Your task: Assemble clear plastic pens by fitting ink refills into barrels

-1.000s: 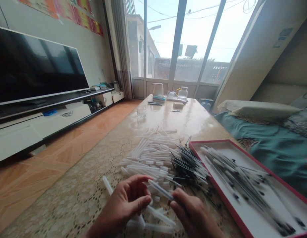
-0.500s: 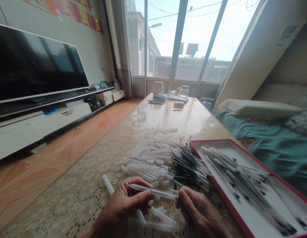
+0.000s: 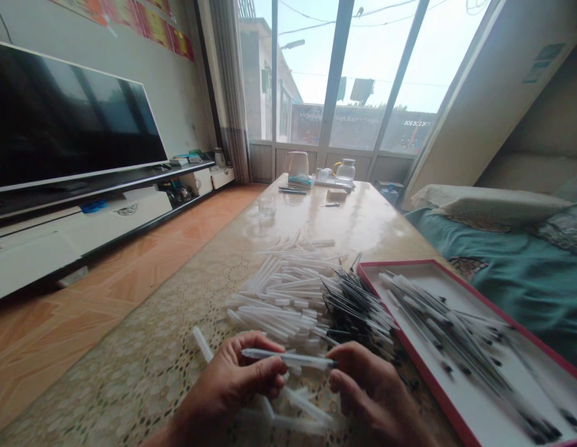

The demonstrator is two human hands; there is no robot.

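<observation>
Both hands hold one pen (image 3: 288, 358) flat, just above the table (image 3: 177, 347). The left hand (image 3: 242, 382) pinches the clear tube with curled fingers, and the right hand (image 3: 363, 388) pinches the other end, so the pen stays level between them. A pile of tubes (image 3: 283, 292) and a pile of refills (image 3: 358, 307) lie just past the hands, close enough to grab. A tray (image 3: 460, 410) with a red rim sits on the right, with pens (image 3: 451, 335) lying in it, near the right hand.
</observation>
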